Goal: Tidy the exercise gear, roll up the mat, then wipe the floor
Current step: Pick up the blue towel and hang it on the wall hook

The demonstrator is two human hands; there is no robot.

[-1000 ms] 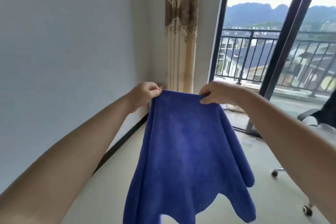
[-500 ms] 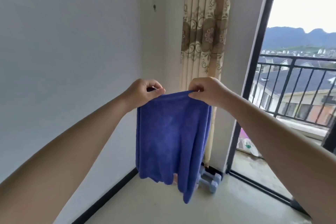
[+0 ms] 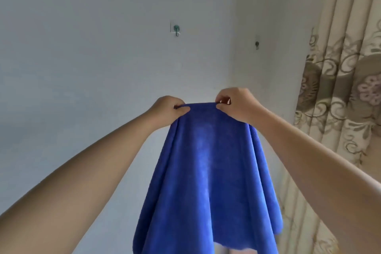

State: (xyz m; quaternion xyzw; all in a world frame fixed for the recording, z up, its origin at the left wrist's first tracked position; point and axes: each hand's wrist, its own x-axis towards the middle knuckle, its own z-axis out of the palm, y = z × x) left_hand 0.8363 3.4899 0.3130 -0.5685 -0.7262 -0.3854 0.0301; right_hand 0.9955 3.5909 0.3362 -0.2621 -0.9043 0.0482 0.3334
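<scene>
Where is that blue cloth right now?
In the head view the blue cloth hangs at centre, pinched along its top edge by the left hand and right hand, in front of the white wall, below the hook.

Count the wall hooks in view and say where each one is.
2. One hook is on the wall above the left hand; the other hook is further right, near the curtain. The blue cloth might hide more.

Blue cloth (image 3: 208, 171); pale grey wall (image 3: 82, 47); beige curtain (image 3: 346, 88), brown floral pattern.
</scene>
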